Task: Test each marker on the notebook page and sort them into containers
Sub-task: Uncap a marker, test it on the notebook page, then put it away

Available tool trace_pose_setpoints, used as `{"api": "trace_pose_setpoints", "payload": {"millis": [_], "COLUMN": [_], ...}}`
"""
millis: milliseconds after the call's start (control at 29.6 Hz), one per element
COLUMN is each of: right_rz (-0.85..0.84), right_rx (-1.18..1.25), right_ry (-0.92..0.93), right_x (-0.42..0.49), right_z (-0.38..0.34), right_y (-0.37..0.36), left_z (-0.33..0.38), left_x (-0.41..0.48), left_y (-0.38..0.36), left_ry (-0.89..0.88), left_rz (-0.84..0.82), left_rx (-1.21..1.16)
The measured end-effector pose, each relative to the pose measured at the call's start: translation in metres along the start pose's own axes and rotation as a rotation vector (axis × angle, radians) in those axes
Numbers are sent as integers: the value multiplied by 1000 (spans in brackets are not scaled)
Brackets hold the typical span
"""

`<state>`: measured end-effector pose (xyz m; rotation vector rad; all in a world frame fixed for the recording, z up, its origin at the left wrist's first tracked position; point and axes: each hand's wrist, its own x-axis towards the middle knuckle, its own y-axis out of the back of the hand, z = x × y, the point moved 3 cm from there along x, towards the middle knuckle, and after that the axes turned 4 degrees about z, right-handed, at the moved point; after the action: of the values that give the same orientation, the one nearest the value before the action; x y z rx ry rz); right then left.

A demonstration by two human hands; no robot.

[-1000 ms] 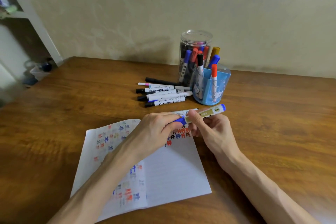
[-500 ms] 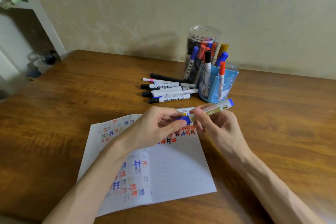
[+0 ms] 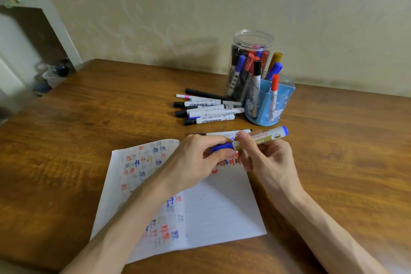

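I hold a blue marker (image 3: 264, 137) with a gold-labelled barrel above the top edge of the open notebook (image 3: 213, 209). My right hand (image 3: 266, 158) grips the barrel. My left hand (image 3: 200, 160) pinches the blue cap (image 3: 222, 147) at the marker's left end; cap and barrel look joined. The page carries red, blue and black test marks. Another marker (image 3: 224, 133) lies on the table just behind my hands. Several loose markers (image 3: 206, 109) lie in a pile further back.
A blue pen holder (image 3: 282, 104) with a few markers stands right of the pile. Behind it is a clear plastic jar (image 3: 251, 40) holding several markers. The wooden table (image 3: 77, 140) meets a wall at the back; a white shelf (image 3: 51, 11) stands at the left.
Both hands keep the same hold on the blue marker. The view has shifted slightly, and the marker sits a little higher and to the right in the frame.
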<state>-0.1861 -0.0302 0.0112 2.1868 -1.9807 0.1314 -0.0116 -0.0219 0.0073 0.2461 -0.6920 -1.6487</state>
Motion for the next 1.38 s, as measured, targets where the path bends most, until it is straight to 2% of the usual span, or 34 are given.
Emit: {"api": "trace_pose_setpoints", "payload": {"millis": [337, 472, 574, 675, 776, 945, 1012, 1080, 1147, 1282, 1383], "right_rz": [-93, -93, -5, 49, 74, -14, 65, 290, 352, 51, 5], "right_rx": [-17, 81, 169, 147, 82, 20, 71, 182, 153, -33, -86], "right_ry": [121, 17, -96, -115, -99, 18, 10, -12, 0, -41, -51], "right_x": [-1, -2, -4, -5, -1, -4, 4, 15, 17, 5, 4], "right_z": [-6, 0, 8, 7, 5, 2, 1, 2, 4, 7, 8], "right_y": [10, 4, 0, -5, -3, -3, 11, 47, 70, 29, 12], "left_z": [3, -1, -7, -6, -5, 0, -5, -20, -33, -23, -23], "left_x": [5, 4, 2, 2, 0, -1, -2, -2, -1, 4, 5], "left_y": [8, 5, 2, -1, -1, -4, 7, 30, 46, 27, 17], "left_ry": [4, 9, -41, -128, -144, -27, 3, 54, 75, 56, 58], "left_rz": [-167, -80, 67, 152, 127, -10, -43, 8, 78, 52, 51], "left_rx": [-216, -178, -40, 107, 140, -13, -66, -136, -163, -153, -87]}}
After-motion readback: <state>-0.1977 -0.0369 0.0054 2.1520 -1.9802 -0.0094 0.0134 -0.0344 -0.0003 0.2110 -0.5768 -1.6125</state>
